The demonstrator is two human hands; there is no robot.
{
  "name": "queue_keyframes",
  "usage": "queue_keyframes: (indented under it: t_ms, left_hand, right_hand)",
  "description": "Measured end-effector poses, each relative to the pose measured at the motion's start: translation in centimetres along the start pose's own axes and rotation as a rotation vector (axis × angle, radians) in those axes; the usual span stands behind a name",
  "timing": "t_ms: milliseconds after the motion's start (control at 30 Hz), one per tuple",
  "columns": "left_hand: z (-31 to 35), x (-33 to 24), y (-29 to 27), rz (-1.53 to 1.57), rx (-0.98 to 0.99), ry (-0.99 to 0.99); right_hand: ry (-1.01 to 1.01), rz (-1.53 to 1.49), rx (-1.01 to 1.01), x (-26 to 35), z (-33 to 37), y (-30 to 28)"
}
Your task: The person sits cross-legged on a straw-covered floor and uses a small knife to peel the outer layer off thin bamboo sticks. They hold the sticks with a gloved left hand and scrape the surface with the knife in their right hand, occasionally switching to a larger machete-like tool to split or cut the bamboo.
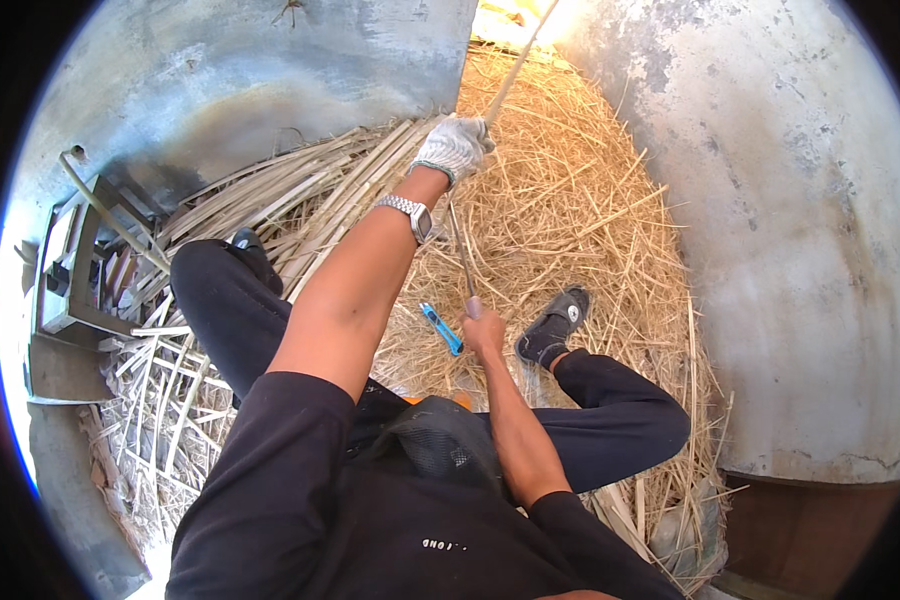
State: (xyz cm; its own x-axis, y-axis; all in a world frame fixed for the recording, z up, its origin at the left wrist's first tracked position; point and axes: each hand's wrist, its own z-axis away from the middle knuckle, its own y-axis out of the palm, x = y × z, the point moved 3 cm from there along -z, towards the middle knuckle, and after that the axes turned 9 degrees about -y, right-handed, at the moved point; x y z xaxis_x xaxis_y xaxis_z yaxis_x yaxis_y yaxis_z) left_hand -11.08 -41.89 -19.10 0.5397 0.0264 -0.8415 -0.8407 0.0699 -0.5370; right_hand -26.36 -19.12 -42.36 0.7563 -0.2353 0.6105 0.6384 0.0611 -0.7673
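Observation:
My left hand (pixel 457 146), in a whitish knit glove, is stretched out in front of me and closed around a long thin bamboo strip (pixel 515 72). The strip runs up and away to the right toward the bright opening. Lower down, my bare right hand (pixel 484 330) grips the handle of a knife (pixel 462 245), whose narrow dark blade points up toward the glove. Whether the blade touches the strip is hidden near the glove. On the ground left of my right hand lies a blue utility knife (pixel 441 329).
Thin shavings (pixel 570 190) cover the ground ahead. Split bamboo strips (pixel 310 185) are piled at the left. Grey walls (pixel 800 220) stand on both sides. A wooden frame (pixel 70 270) leans at far left. My sandalled foot (pixel 555 325) rests right of the knife.

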Motion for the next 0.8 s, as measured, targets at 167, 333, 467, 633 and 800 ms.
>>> queue_keyframes:
  t_ms: [167, 333, 467, 633, 800]
  left_hand:
    - [2.3, 0.4, -4.1, -0.361, -0.056, -0.101]
    - [3.3, 1.7, -5.5, -0.294, -0.112, -0.08]
    - [3.0, 1.4, -5.2, -0.328, -0.144, -0.035]
    - [1.2, 2.9, -3.9, -0.11, -0.042, -0.191]
    - [2.3, 1.1, -4.9, -0.291, -0.12, -0.054]
  right_hand:
    - [0.274, -1.371, 0.392, 6.3, 0.5, -0.9]
    - [-0.031, -1.412, -0.015, 12.3, 0.8, -8.5]
    - [-0.229, -1.145, -0.33, 11.2, 0.0, -7.5]
    - [-0.009, -0.086, 0.114, 1.9, 0.2, 2.6]
    - [0.369, -0.678, 0.496, 1.4, 0.6, 2.8]
